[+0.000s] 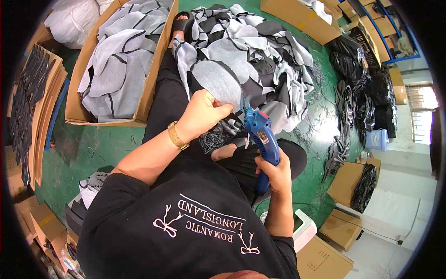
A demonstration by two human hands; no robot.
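My left hand (207, 113), with a gold watch (178, 136) on its wrist, pinches the near edge of a light grey fabric piece (217, 78) with dark edging. My right hand (277, 170) is wrapped round the handle of blue electric scissors (263, 136) with a red button. Their cutting head points away from me and sits at the right edge of the fabric piece, just beyond my left fingertips. Whether the blades touch the cloth I cannot tell. Just past my hands, a large heap of grey and black fabric pieces (274, 56) covers the floor.
At the left stands a cardboard box (147, 100) full of similar pieces. Thread scraps (214, 142) lie by my foot. Black plastic bags (346, 56) and cartons (341, 228) line the right side. A white stool-like object (304, 228) stands by my right elbow.
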